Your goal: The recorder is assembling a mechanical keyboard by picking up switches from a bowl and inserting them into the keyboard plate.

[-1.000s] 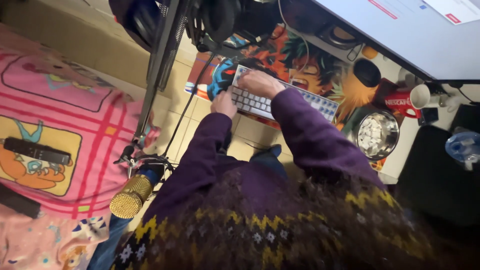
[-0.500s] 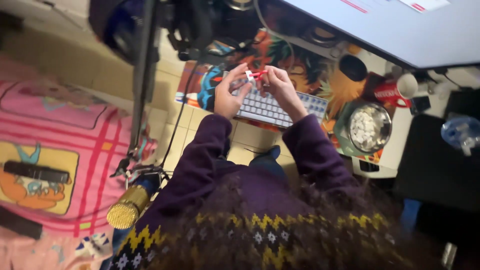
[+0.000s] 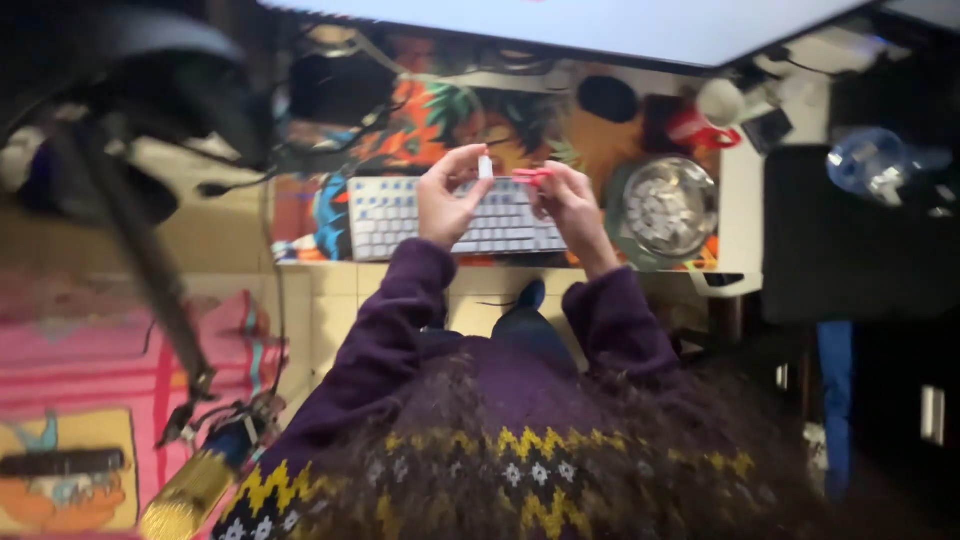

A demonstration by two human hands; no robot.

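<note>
My left hand (image 3: 447,197) is raised over the white keyboard (image 3: 400,215) and pinches a small white keycap (image 3: 485,166) between thumb and fingertips. Close to its right, my right hand (image 3: 567,200) grips a small red tool (image 3: 531,177) whose tip points toward the keycap. Both hands hover above the right half of the keyboard. The keyboard lies on a colourful illustrated desk mat (image 3: 440,120). Purple sleeves cover both arms.
A round metal bowl (image 3: 667,207) of white keycaps sits right of the keyboard. A red mug (image 3: 697,127) and a white cup (image 3: 722,100) stand behind it. A monitor edge (image 3: 600,25) spans the top. A microphone arm (image 3: 140,260) with a gold microphone (image 3: 190,492) stands at left over a pink blanket (image 3: 90,400).
My hands lifted off the keyboard, the right one with the red tool and a keycap on it; the left hand now holds the keycap apart from the tool. The view swung right.
</note>
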